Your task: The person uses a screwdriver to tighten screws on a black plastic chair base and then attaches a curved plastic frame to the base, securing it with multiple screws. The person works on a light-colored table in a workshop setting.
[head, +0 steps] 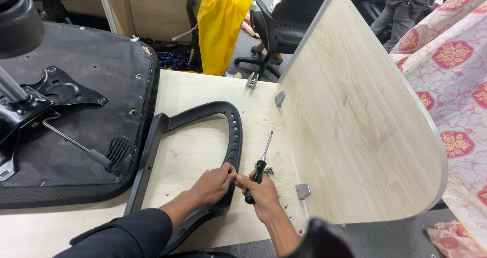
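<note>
Black chair armrest (203, 136) flat on pale wooden desk (203, 93), right of upturned seat base (76, 111).

Curved loop, row of holes along right side. Left hand (213, 184) pinching near rim; right hand (261, 194) clamped on screwdriver (258, 169), loose screws (269, 172) just beside.

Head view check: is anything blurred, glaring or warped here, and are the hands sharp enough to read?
Head view: even indoor light, soft shadows, no glare; left hand on the black armrest frame and right hand gripping the screwdriver are sharp; wide-lens bending curves the wooden divider; a dark blurred object intrudes at bottom.
</note>
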